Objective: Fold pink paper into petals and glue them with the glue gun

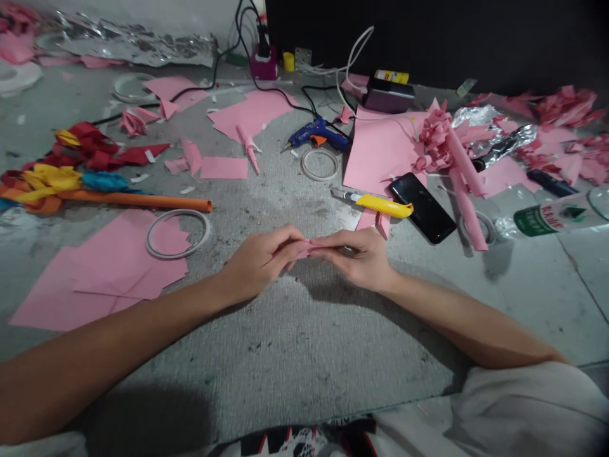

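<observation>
A small piece of pink paper (304, 249) is pinched between my two hands above the grey table. My left hand (259, 261) grips its left end with thumb and fingers. On the other end, the thumb and fingers of my right hand (359, 254) are closed, and the fingertips of both hands nearly meet. Much of the paper is hidden by the fingers. Just behind my right hand lie a yellow utility knife (383, 205) and a black phone (422, 208).
Pink sheets (109, 263) with a tape roll (177, 234) lie at the left, near an orange paper tube (143, 200). A blue glue gun (318, 133) and its cable are at the back. Pink paper flowers (435, 130) and a plastic bottle (561, 214) are on the right.
</observation>
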The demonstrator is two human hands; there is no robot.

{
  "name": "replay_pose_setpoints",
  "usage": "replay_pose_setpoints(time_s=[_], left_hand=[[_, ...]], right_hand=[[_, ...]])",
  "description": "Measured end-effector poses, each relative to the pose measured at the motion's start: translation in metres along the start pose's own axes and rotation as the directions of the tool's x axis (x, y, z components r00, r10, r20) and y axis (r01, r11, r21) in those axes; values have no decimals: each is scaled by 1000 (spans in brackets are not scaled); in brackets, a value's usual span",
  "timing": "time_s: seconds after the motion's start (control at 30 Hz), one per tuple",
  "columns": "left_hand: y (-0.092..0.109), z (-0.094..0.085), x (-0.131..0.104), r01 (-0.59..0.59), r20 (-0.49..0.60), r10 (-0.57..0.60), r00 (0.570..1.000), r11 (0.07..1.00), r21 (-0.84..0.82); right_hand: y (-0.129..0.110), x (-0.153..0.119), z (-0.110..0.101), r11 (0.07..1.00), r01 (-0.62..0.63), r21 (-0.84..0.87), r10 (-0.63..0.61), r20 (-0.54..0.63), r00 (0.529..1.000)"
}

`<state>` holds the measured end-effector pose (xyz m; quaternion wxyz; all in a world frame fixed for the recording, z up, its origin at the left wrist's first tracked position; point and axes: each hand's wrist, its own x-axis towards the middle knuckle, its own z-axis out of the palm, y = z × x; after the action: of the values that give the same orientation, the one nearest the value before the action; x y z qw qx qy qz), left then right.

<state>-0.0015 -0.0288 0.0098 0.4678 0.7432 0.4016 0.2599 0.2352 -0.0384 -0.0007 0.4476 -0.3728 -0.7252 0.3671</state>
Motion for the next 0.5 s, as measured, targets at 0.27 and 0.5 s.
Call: replay_pose_setpoints(time_s=[0.27,0.5], left_hand=[[-1,1,-2,-79,-13,81,997,992,95],[-8,5,-7,-189,-91,207,974,966,175]], right_hand=[[-3,-2,2,999,-47,24,45,74,996],[-12,-2,3,999,8,-51,-3,89,996]])
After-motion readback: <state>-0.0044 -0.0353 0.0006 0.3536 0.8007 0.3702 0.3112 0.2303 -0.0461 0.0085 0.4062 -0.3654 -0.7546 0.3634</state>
